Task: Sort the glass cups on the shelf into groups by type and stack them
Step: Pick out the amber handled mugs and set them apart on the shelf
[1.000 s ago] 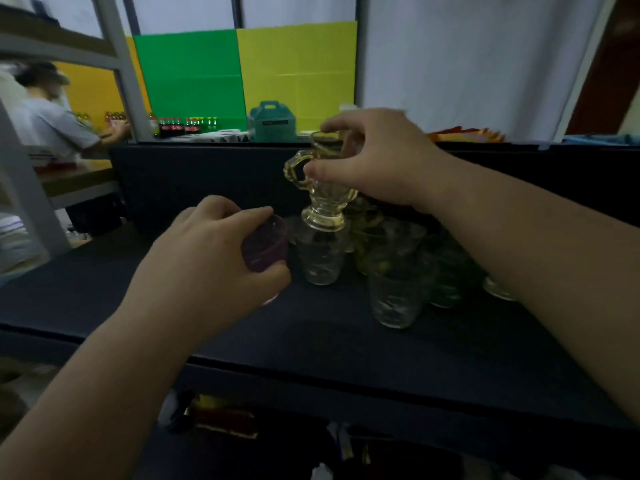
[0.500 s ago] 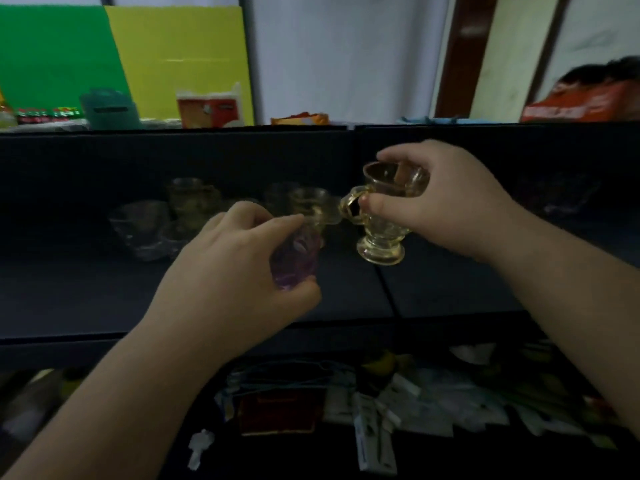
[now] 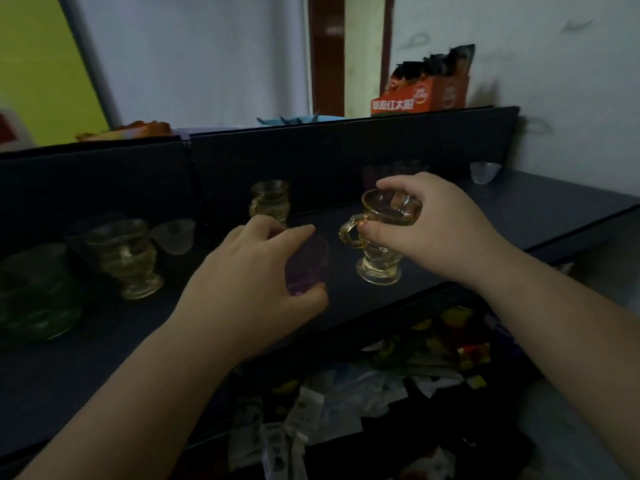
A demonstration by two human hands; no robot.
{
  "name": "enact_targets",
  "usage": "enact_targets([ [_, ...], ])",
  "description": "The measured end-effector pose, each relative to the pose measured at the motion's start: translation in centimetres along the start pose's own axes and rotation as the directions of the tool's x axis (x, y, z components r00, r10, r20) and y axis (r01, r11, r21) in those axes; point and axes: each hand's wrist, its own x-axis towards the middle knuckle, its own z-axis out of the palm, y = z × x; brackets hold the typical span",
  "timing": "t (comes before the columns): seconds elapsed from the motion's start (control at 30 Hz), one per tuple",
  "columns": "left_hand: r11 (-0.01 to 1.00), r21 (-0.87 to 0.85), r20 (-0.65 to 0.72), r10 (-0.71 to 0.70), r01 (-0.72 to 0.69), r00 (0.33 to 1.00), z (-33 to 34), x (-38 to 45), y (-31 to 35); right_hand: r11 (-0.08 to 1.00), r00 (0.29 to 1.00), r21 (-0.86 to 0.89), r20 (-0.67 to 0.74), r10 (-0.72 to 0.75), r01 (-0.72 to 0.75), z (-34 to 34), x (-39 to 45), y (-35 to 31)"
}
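Observation:
My left hand (image 3: 256, 285) grips a small purple glass cup (image 3: 308, 265) just above the dark shelf (image 3: 519, 216). My right hand (image 3: 426, 223) holds an amber footed glass cup with a handle (image 3: 377, 247) by its rim, its foot close over the shelf. More amber footed cups stand at the left (image 3: 124, 258) and at the back (image 3: 270, 199). A small clear cup (image 3: 175, 235) sits between them. Green glasses (image 3: 38, 296) stand at the far left. Purple cups (image 3: 377, 174) show behind my right hand, and a clear cup (image 3: 483, 172) stands in the far right corner.
A dark back panel (image 3: 346, 150) runs along the shelf's rear, with an orange box (image 3: 422, 95) above it. Below the shelf's front edge lies a cluttered pile of packets and papers (image 3: 346, 393). A wall closes the right side.
Both hands have carried their cups rightward along the shelf, away from the cluster of glasses. The view has swung right, bringing the shelf's right end and corner into sight.

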Motion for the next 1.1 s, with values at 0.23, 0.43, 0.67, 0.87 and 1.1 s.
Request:
enact_targets([
  [0.23, 0.997, 0.019, 0.019, 0.074, -0.074, 0.997, 2.1, 5.2, -0.5, 0.999, 0.998, -0.009, -0.035, 0.043, -0.044, 0.6, 4.2, 3.8],
  [0.43, 0.999, 0.027, 0.028, 0.040, -0.041, 0.999, 3.7, 7.9, -0.4, 1.000, 0.996, -0.006, 0.089, -0.001, 0.001, 4.2, 10.3, 6.1],
  [0.67, 0.988, 0.102, -0.023, -0.117, 0.119, 0.993, 5.5, 10.0, 0.8, 0.992, 0.949, -0.005, 0.293, -0.119, 0.126, 9.9, 18.5, 8.0],
  [0.87, 0.938, 0.198, -0.033, -0.283, 0.284, 0.959, 6.9, 10.9, 2.3, 0.975, 0.888, 0.117, 0.404, -0.221, 0.190, 12.6, 22.3, 8.0],
  [1.1, 0.902, 0.242, -0.036, -0.360, 0.357, 0.932, 8.1, 13.4, 5.1, 0.920, 0.826, 0.050, 0.423, -0.372, 0.389, 6.9, 21.1, 11.4],
])
